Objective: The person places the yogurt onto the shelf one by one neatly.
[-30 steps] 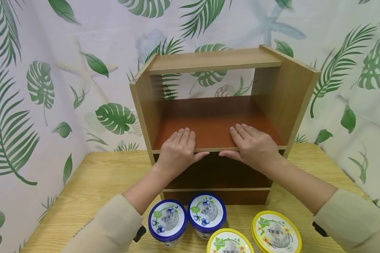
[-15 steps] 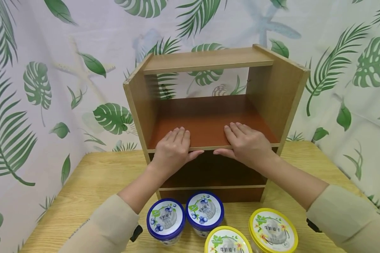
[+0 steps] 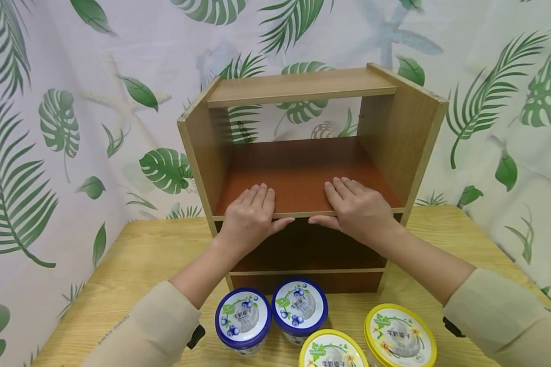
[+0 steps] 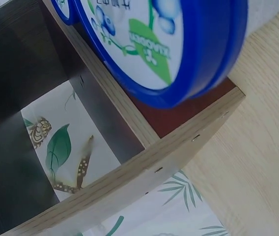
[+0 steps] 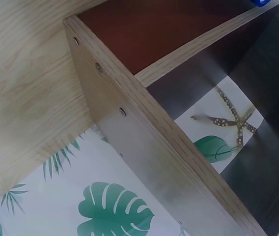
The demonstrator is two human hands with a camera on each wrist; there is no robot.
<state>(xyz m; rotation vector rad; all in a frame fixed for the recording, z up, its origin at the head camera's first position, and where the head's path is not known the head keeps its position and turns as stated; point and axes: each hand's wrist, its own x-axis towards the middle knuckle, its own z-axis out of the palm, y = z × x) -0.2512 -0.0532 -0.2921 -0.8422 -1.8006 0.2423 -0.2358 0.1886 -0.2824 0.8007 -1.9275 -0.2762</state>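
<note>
A small wooden shelf unit (image 3: pixel 298 153) stands on the table, with an open back and a reddish middle shelf (image 3: pixel 298 168). My left hand (image 3: pixel 250 216) grips the front edge of this middle shelf, fingers lying on top and thumb along the edge. To the right, my right hand (image 3: pixel 360 209) holds the same edge in a like way, thumb pointing inward. Below the hands, two tubs with blue lids (image 3: pixel 243 316) (image 3: pixel 299 307) stand before the unit. Two yellow-lidded tubs (image 3: pixel 400 335) (image 3: pixel 333 351) are nearer the right arm. In the left wrist view, a blue-lidded tub (image 4: pixel 154 49) looms close.
The wood-grain table (image 3: pixel 165 255) extends on both sides of the unit. A leaf-patterned cloth (image 3: pixel 133 127) hangs behind and on both sides. The unit's lower compartment (image 3: pixel 307 250) is dark. Screw heads (image 5: pixel 98 67) show on its side panel in the right wrist view.
The shelf unit has shifted a little to the left together with both hands, mostly in the first half second. The tubs have stayed in place.
</note>
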